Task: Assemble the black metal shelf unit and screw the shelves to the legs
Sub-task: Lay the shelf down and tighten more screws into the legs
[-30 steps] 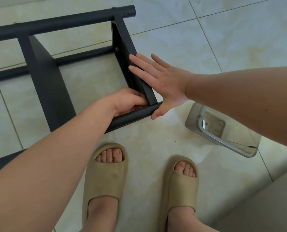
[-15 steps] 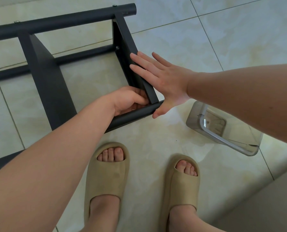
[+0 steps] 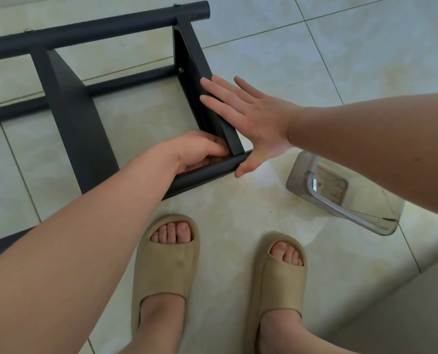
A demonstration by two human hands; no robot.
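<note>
black metal shelf unit (image 3: 69, 111) lies on its side on the tiled floor (image 3: 264, 60). its end shelf (image 3: 195, 72) meets the near leg (image 3: 207, 172), braced by the flat, wide-open right hand (image 3: 251, 123). the left hand (image 3: 197, 154) curls into that corner, and what it holds is hidden. if the brace slips, the shelf could shift and the joint misalign.

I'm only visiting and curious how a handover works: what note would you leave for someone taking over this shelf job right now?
Left hand: fingers curled into the corner where the flat black metal end shelf meets the near round black leg tube; what they grip is hidden.
Right hand: flat, straight fingers pressing that shelf's outer face.
Black metal shelf unit lies sideways on the pale tiled floor, clear plastic container to its right.
Done: screw heads show on the far leg tube.
Left: probably fasten this near corner.
</note>
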